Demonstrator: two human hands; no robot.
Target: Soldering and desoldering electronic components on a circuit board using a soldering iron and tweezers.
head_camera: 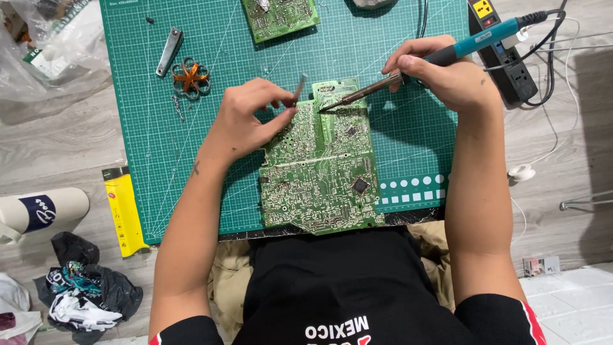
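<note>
Person in a black shirt is sitting at the near edge, both bare forearms reaching forward. Large green printed circuit board (319, 167), solder side up, is lying on the green gridded cutting mat (191, 160), near end close to the person's body. Left hand (246, 121) is resting at the board's far-left corner, fingers pinched narrow around a thin grey metal strip (300, 86) that is sticking up above the board edge. Right hand (447, 73) is gripping a blue-handled soldering iron (476, 41) pen-style, fingers closed round the handle; its dark metal tip (332, 105) is touching the board's far edge, just beside the left fingertips. Iron's black cable is running off to the far right near a black power strip (511, 61). Yellow flat ruler-like bar (124, 214) is lying at the mat's near-left corner, on the grey wood-look floor. Farther left on the mat, an orange-and-grey flower-shaped wire coil (190, 78) is sitting just beside silver nail clippers (169, 51). A second smaller green circuit board (280, 18) is lying at the far edge.
</note>
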